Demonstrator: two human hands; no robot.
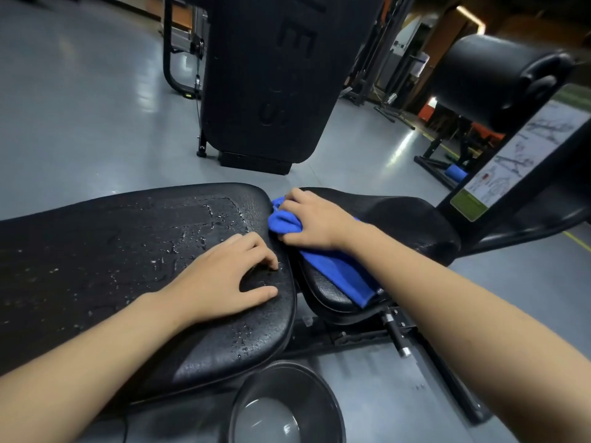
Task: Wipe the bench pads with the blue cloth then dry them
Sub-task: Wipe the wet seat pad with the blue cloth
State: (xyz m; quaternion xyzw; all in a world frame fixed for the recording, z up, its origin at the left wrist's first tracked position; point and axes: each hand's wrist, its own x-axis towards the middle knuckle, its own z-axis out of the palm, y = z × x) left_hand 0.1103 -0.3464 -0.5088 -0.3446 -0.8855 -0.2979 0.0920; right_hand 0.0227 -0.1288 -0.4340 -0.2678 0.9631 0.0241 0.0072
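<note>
blue cloth (335, 270) bunched, back pad (128, 251) wet w/ droplets

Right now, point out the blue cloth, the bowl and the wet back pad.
blue cloth (339, 273): head view, on its flat stretch across the seat pad.
bowl (323, 390): head view, on its black right rim.
wet back pad (128, 238): head view, on its beaded top surface.

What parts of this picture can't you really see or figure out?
- Blue cloth, head view: its middle is hidden under the right hand.
- Long wet black bench pad, head view: cut off by the left edge.
- Round black bowl on the floor, head view: cut off by the bottom edge.
- White exercise poster, head view: drawings too blurred to read.
- Left hand, head view: its palm faces down, unseen.
</note>
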